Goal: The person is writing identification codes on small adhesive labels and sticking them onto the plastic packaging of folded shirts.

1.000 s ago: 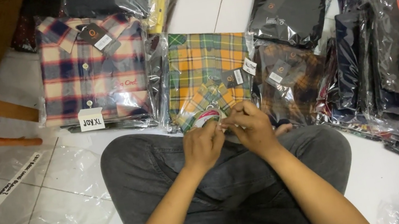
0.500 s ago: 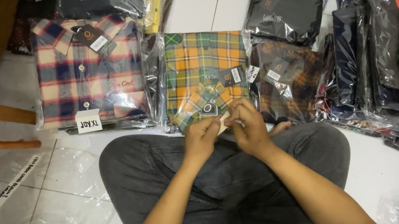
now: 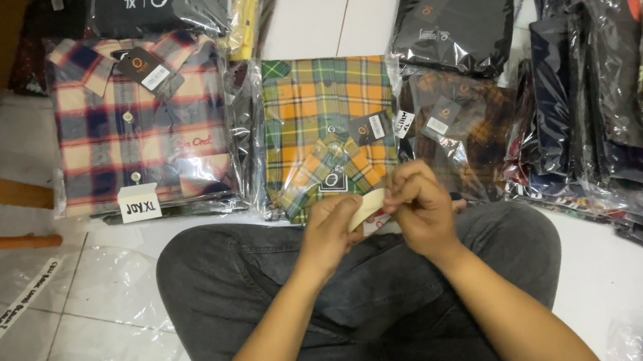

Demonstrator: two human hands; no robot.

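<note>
While both hands pinch 1 pale sticker between fingers, peeling slowly should prevent tearing; plaid shirt lies just beyond.

we see a pale cream strip between our hands. far of it lies a yellow, orange and green plaid shirt. left of that, a cream, red and navy checked shirt. right, a brown and orange plaid shirt and a black packet. our trousers are dark grey, the floor white tile.
</note>
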